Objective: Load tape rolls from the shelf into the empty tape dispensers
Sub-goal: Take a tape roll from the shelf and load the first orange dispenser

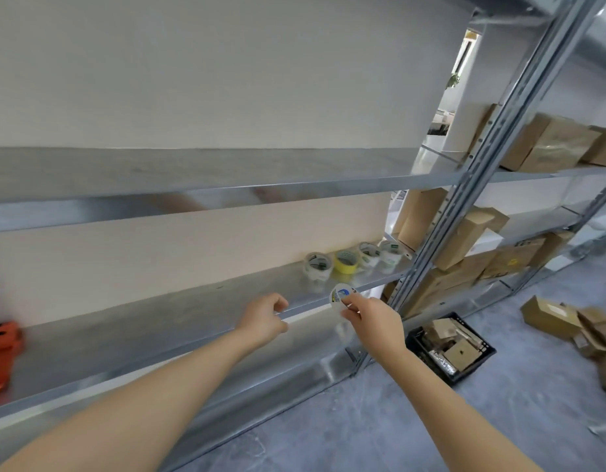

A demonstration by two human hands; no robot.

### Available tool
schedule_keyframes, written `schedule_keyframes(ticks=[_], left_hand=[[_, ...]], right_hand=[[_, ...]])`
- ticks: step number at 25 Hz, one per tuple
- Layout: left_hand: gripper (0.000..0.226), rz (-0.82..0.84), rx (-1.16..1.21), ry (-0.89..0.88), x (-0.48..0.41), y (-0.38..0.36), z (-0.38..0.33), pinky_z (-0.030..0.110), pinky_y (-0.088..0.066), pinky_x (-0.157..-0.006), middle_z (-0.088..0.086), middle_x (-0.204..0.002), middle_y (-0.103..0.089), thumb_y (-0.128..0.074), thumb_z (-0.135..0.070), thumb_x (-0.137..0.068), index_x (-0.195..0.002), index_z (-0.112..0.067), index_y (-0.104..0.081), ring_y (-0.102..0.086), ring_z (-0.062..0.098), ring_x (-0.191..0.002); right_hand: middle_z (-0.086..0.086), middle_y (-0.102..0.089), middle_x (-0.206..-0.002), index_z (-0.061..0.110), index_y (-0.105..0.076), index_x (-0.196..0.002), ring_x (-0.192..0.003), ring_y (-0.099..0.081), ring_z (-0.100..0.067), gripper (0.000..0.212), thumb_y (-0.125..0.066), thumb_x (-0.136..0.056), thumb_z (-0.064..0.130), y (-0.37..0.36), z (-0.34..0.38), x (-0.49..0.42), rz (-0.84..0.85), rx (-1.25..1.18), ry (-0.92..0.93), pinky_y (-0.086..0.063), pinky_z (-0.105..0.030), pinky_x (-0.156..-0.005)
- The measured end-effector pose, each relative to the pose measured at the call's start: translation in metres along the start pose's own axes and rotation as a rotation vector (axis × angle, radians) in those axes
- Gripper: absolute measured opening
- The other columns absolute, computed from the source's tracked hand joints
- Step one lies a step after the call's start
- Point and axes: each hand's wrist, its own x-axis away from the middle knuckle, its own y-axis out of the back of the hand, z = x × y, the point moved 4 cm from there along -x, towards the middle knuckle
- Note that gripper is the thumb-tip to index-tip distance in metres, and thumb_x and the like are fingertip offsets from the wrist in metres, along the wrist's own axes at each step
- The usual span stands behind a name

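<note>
At the front lip of the metal shelf [165, 338], the right hand [374, 320] pinches a clear tape roll [340, 295] by its rim, just in front of the four remaining rolls [346, 262]. The roll would best be carried level to what looks like an orange dispenser [2, 356] far left, core hole kept free. Both forearms reach forward. The left hand [266, 316] hovers at the lip, its fingers loosely curled and holding nothing.
</note>
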Motion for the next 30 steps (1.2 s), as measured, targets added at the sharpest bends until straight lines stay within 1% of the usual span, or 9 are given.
schedule_keyframes(ticks=[5,9,12,17,19,22,25,28,30], left_hand=[[0.039,0.016,-0.072,0.039,-0.033,-0.049,-0.019,0.032,-0.049,-0.093,-0.001,-0.117,-0.065,-0.074,-0.010,-0.073,-0.109,-0.018,-0.065,-0.064,0.021,-0.103],[0.038,0.035,-0.108,0.060,-0.075,-0.068,-0.025,0.030,-0.048,-0.089,-0.001,-0.118,-0.063,-0.073,-0.010,-0.073,-0.109,-0.019,-0.063,-0.062,0.019,-0.103],[0.038,0.033,-0.135,0.074,-0.116,-0.079,-0.029,0.032,-0.049,-0.093,0.002,-0.119,-0.063,-0.071,-0.009,-0.074,-0.111,-0.017,-0.062,-0.060,0.020,-0.107],[0.044,0.066,-0.170,0.152,-0.190,-0.102,-0.022,0.034,-0.049,-0.098,0.003,-0.127,-0.061,-0.065,-0.008,-0.077,-0.119,-0.018,-0.059,-0.059,0.023,-0.115],[0.046,0.054,-0.190,0.164,-0.213,-0.108,-0.019,0.034,-0.050,-0.097,0.005,-0.130,-0.058,-0.063,-0.008,-0.077,-0.121,-0.019,-0.058,-0.058,0.026,-0.116],[0.052,0.031,-0.276,0.150,-0.238,-0.113,-0.017,0.036,-0.050,-0.092,0.005,-0.132,-0.047,-0.057,-0.010,-0.081,-0.131,-0.022,-0.049,-0.056,0.030,-0.112],[0.051,0.057,-0.388,0.098,-0.251,-0.122,-0.012,0.038,-0.048,-0.095,0.004,-0.138,-0.041,-0.053,-0.011,-0.086,-0.135,-0.019,-0.044,-0.055,0.030,-0.115],[0.043,0.073,-0.498,0.014,-0.260,-0.132,-0.013,0.037,-0.049,-0.088,0.004,-0.137,-0.045,-0.049,-0.008,-0.087,-0.129,-0.017,-0.049,-0.056,0.032,-0.113],[0.041,0.063,-0.548,0.004,-0.263,-0.138,-0.015,0.035,-0.048,-0.081,0.005,-0.132,-0.050,-0.047,-0.006,-0.087,-0.126,-0.018,-0.050,-0.057,0.032,-0.109]], right_hand=[[0.003,-0.073,-0.092,0.026,-0.062,-0.108,-0.084,-0.064,-0.023,0.016,-0.056,-0.094,0.031,-0.004,-0.058,-0.025,0.028,-0.005,0.004,-0.053,-0.035,-0.061],[0.000,-0.073,-0.091,0.028,-0.062,-0.109,-0.085,-0.063,-0.023,0.017,-0.055,-0.094,0.032,-0.020,-0.090,-0.057,0.062,-0.019,-0.006,-0.051,-0.035,-0.062],[0.003,-0.073,-0.090,0.028,-0.062,-0.107,-0.082,-0.063,-0.021,0.016,-0.053,-0.094,0.032,-0.037,-0.110,-0.085,0.082,-0.015,-0.007,-0.052,-0.033,-0.059],[0.004,-0.072,-0.088,0.026,-0.062,-0.100,-0.079,-0.064,-0.019,0.013,-0.052,-0.094,0.032,-0.069,-0.137,-0.140,0.125,-0.012,0.007,-0.054,-0.036,-0.061],[0.005,-0.072,-0.088,0.027,-0.063,-0.101,-0.079,-0.064,-0.017,0.014,-0.053,-0.094,0.033,-0.080,-0.145,-0.158,0.123,-0.037,0.019,-0.052,-0.033,-0.059],[0.005,-0.072,-0.089,0.029,-0.063,-0.105,-0.082,-0.063,-0.017,0.014,-0.055,-0.093,0.033,-0.094,-0.153,-0.177,0.130,-0.069,0.044,-0.044,-0.030,-0.057],[0.005,-0.069,-0.085,0.028,-0.063,-0.100,-0.080,-0.061,-0.017,0.010,-0.057,-0.092,0.032,-0.103,-0.156,-0.186,0.134,-0.092,0.056,-0.043,-0.030,-0.056],[0.004,-0.063,-0.074,0.027,-0.061,-0.090,-0.072,-0.057,-0.019,0.003,-0.060,-0.091,0.030,-0.109,-0.158,-0.195,0.124,-0.084,0.090,-0.037,-0.030,-0.049],[0.003,-0.059,-0.069,0.026,-0.058,-0.085,-0.067,-0.052,-0.018,0.007,-0.060,-0.090,0.029,-0.112,-0.161,-0.199,0.123,-0.079,0.116,-0.033,-0.029,-0.046]])
